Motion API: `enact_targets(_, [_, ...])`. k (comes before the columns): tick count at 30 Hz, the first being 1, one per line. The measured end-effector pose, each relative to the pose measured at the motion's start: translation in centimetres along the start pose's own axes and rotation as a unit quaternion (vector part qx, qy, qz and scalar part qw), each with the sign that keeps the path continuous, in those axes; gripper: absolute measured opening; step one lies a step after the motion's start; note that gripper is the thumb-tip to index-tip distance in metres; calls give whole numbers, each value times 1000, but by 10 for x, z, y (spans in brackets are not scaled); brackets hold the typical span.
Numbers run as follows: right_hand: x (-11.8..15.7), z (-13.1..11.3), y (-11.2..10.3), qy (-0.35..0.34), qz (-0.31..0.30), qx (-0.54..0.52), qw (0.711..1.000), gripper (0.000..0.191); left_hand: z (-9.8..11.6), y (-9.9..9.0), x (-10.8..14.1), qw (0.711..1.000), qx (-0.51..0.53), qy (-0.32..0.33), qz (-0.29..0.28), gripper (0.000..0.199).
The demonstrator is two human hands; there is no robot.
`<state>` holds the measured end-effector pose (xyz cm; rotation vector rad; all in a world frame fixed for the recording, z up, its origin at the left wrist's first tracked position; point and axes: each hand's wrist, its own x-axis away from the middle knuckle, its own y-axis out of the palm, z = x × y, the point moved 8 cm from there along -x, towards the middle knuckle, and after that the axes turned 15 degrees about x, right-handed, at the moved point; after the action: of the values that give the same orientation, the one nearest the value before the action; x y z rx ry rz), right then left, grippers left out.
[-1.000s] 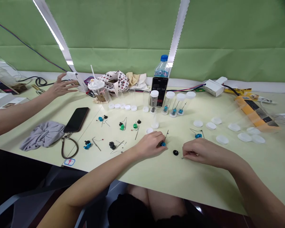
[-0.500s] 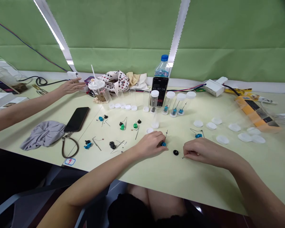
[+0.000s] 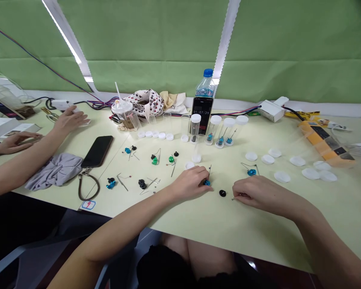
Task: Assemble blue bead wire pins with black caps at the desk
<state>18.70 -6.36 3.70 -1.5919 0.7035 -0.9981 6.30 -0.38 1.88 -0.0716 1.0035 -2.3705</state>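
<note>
My left hand (image 3: 191,182) rests on the table with its fingers closed on a small blue part (image 3: 207,182), from which a thin metal pin stands up. Just right of it a round black part (image 3: 222,193) lies on the table. My right hand (image 3: 252,190) is pinched low over the table, with a tiny metal piece (image 3: 233,199) at its fingertips. Behind my right hand lies another blue part (image 3: 252,172) with thin wires. Capped clear tubes holding blue parts (image 3: 221,141) stand behind my hands, beside a tube with a dark part (image 3: 194,138).
Groups of blue, green (image 3: 155,160) and black parts (image 3: 142,184) lie to the left. White discs (image 3: 282,176) and an orange power strip (image 3: 326,142) are on the right. Another person's hands (image 3: 70,120) are at the left, near a phone (image 3: 98,151).
The other person's arm at the left has drawn back with a white object, and a second hand has appeared there. My right hand has shifted very slightly right; my left hand stays put.
</note>
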Motion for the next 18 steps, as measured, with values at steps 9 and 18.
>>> enact_targets(9, [-1, 11, 6, 19, -43, -13, 999, 23, -1, 0, 0, 1000, 4, -7, -8, 26])
enact_targets(18, [-12, 24, 16, 32, -29, -41, 998, 22, -1, 1, -1, 1000, 2, 2, -13, 34])
